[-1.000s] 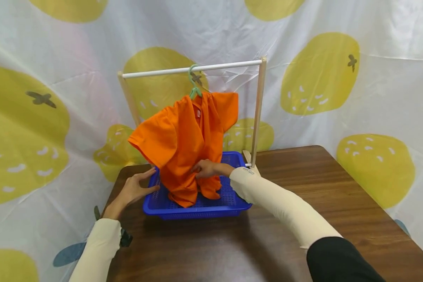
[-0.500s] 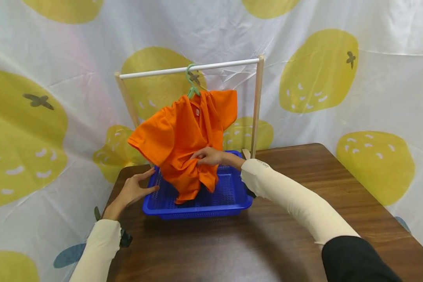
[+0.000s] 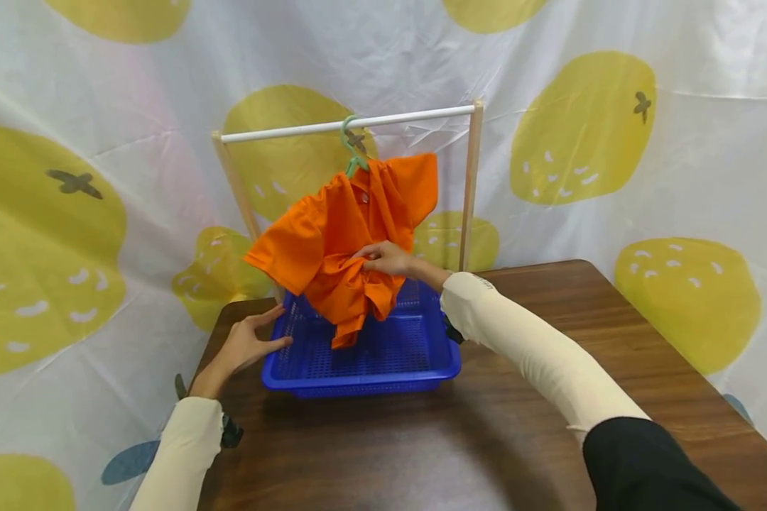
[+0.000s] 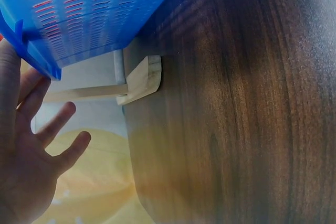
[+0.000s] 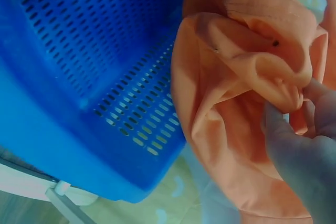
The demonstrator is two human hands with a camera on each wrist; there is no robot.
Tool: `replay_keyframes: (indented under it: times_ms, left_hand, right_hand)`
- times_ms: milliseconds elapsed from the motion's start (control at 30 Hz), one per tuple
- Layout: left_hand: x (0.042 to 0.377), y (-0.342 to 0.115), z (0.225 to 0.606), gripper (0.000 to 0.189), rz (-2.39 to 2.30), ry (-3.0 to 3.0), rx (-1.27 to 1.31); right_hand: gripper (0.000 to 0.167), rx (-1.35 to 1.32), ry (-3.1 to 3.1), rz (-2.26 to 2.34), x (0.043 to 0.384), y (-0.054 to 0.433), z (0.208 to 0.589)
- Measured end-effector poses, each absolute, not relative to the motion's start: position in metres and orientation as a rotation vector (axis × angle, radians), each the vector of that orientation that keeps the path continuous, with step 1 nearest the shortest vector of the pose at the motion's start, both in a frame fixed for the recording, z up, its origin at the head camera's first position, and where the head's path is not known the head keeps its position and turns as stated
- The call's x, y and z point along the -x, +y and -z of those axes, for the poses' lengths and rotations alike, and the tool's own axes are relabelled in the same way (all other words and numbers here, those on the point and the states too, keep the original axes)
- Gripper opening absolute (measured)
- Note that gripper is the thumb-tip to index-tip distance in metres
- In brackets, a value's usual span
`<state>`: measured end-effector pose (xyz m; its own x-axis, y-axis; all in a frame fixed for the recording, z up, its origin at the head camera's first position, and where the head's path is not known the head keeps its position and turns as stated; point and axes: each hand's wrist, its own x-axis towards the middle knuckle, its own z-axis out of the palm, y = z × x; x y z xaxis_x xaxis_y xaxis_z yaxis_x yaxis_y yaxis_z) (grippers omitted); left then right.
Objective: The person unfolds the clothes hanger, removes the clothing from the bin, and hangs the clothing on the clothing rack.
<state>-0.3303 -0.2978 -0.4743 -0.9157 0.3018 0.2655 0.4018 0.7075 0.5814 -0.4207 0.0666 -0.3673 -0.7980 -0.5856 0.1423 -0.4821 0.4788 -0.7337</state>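
An orange short-sleeved shirt [image 3: 358, 227] hangs from a green hanger [image 3: 353, 160] hooked over a white rail. Its lower part is gathered up, and my right hand [image 3: 390, 257] pinches the bunched cloth between thumb and fingers. In the right wrist view the folds of the shirt [image 5: 231, 87] lie against those fingertips. Below the shirt stands a blue perforated basket [image 3: 364, 383]. My left hand [image 3: 246, 345] holds the left rim of the basket, thumb and index finger at the edge. The left wrist view shows its other fingers [image 4: 73, 150] spread free below the rim.
The clothes rack has a white bar [image 3: 415, 117] and wooden posts [image 3: 470, 191], rising behind the basket. A wooden foot of the rack [image 4: 142, 80] stands on the brown table [image 3: 550, 333]. A patterned curtain [image 3: 697, 170] hangs close behind.
My right hand has risen with the shirt's lower cloth, lifting the hem higher above the basket floor and bunching it. My left hand stays at the basket's rim.
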Motion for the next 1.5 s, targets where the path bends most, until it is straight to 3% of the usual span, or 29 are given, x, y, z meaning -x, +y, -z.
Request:
replay_keyframes:
  times_ms: [1500]
  left_hand:
    - [0.308, -0.286, 0.472, 0.074, 1.019, -2.717, 0.585]
  right_hand:
    - [0.035, 0.464, 2.683, 1.586, 0.471, 0.058, 0.348]
